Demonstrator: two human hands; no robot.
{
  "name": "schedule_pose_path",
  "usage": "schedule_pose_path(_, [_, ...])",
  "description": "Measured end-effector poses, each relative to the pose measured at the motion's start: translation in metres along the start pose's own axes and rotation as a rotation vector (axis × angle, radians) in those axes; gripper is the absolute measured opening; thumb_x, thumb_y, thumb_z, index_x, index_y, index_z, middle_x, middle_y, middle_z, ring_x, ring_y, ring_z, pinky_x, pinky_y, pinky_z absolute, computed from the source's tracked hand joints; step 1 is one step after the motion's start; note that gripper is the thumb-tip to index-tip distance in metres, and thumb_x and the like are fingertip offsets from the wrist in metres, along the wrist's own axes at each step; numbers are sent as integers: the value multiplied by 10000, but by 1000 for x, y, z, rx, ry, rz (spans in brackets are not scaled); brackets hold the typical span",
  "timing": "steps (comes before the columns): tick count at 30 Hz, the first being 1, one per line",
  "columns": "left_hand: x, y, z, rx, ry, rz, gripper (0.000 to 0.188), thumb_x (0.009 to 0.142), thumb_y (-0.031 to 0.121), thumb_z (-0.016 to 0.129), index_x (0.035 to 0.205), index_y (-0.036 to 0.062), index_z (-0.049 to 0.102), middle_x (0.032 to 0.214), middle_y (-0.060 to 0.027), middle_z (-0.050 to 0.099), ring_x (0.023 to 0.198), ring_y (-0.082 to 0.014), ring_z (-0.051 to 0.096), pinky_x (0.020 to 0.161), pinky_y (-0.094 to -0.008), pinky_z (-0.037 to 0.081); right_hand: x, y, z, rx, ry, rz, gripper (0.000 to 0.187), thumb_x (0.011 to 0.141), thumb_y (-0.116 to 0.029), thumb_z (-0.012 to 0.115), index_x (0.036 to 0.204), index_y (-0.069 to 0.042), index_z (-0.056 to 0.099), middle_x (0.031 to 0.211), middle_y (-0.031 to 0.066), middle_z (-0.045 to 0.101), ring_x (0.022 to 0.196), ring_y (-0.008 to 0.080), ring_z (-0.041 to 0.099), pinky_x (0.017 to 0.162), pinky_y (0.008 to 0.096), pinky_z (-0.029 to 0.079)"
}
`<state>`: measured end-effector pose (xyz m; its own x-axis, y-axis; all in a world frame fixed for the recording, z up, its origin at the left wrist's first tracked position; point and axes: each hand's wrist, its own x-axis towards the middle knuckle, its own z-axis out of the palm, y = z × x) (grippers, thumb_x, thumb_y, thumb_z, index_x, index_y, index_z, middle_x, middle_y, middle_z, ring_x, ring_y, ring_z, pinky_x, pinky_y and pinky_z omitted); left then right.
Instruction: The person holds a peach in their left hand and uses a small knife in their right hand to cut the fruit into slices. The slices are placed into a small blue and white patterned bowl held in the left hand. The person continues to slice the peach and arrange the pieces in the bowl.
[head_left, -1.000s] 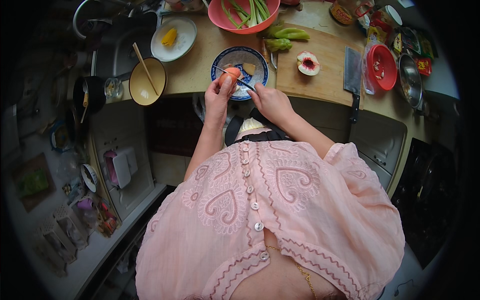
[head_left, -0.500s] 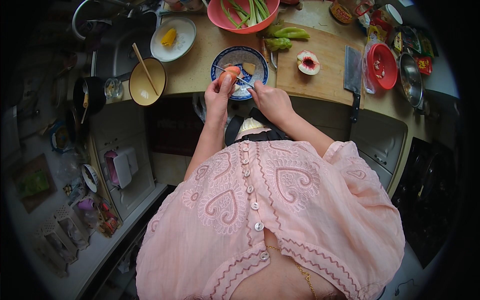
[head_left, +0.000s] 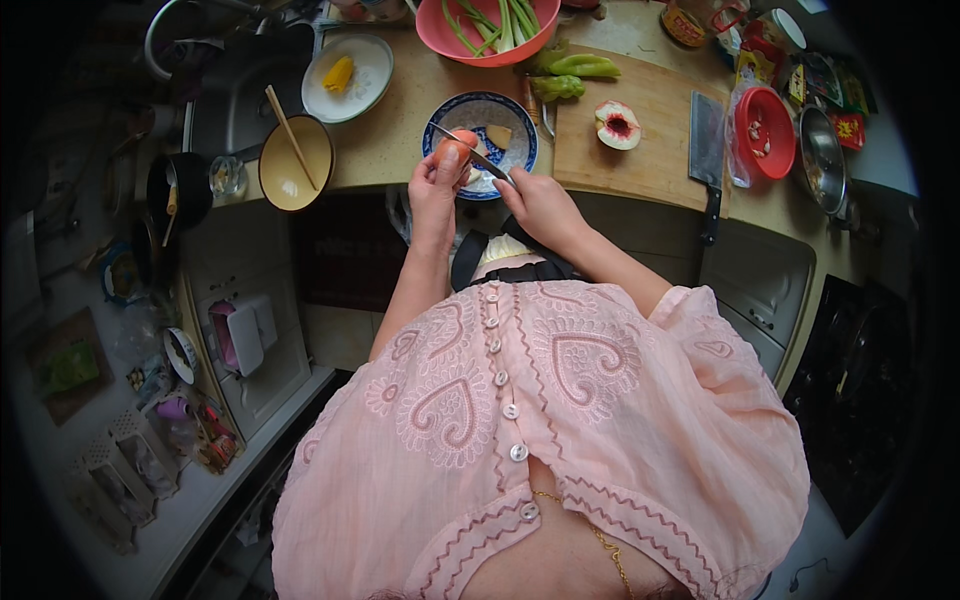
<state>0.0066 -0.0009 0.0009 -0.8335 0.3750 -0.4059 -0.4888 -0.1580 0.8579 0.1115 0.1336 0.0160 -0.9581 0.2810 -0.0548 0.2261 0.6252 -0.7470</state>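
Note:
Over a blue-and-white bowl [head_left: 533,140], my left hand [head_left: 434,200] grips a piece of reddish peach [head_left: 456,148] between thumb and fingers. My right hand [head_left: 547,208] is closed around the handle of a small knife [head_left: 487,164]. Its blade slants across the peach from lower right to upper left; how deep it cuts, I cannot tell. Several pale cut pieces [head_left: 498,136] lie in the bowl below. To the right, a peach half [head_left: 618,126] with a red centre rests cut side up on the wooden cutting board [head_left: 655,160].
A cleaver [head_left: 706,150] lies along the board's right side, its handle past the counter edge. Green peppers [head_left: 584,66] sit at the board's far left. Around stand a pink basin [head_left: 490,58] of green stalks, a red basket [head_left: 778,125], a white plate [head_left: 375,80] and a yellow bowl [head_left: 285,170] with chopsticks.
The knife blade has turned, so more of its flat side shows. The peach has shifted slightly in my left hand. Both hands stay over the near side of the bowl.

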Motion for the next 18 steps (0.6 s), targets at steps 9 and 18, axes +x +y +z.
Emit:
schedule_pose_path(9, [-7,26,-11,-242,-306,-47,619,837,342,659,1267,-52,450,1235,-165,525,1136,-245,534,1050,-369,397,-2,-2,-22,1126,-424,534,360,990,-399,410,762,-120,401,525,-76,281,386,35,218,362,213,177])
schedule_pose_path(18, [-5,30,-17,-190,-445,-36,747,798,409,660,1331,-44,396,1283,-149,497,1206,-234,486,1065,-359,367,-2,-8,-26,1122,-504,460,369,986,-396,421,741,-120,404,523,-80,280,391,29,231,361,206,165])
